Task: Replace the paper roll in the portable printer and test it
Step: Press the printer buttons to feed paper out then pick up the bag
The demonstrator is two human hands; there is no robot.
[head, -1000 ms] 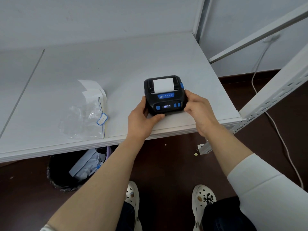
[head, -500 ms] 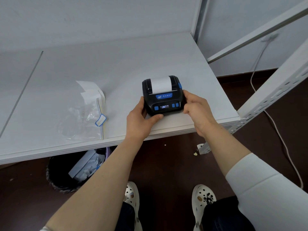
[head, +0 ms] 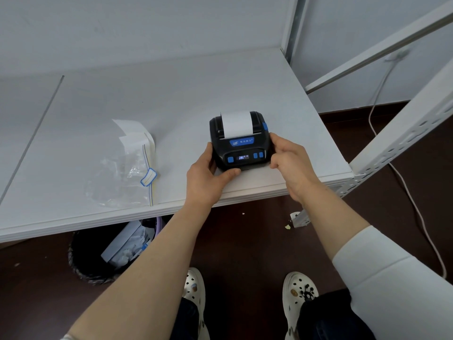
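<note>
A small black portable printer [head: 241,153] with blue buttons and a lit display sits on the white table [head: 171,99] near its front right edge. A strip of white paper [head: 237,124] sticks out of its top slot and lies back over the lid. My left hand [head: 207,177] grips the printer's left side, thumb along its front lower edge. My right hand [head: 290,159] grips its right side.
A clear plastic bag with a white paper label [head: 127,168] lies on the table to the left. A black waste bin [head: 98,253] with paper scraps stands under the table. A white metal shelf frame [head: 402,133] and a cable [head: 416,212] are at the right.
The white paper strip has fed further out of the printer. Both hands have stayed on the printer's sides.
</note>
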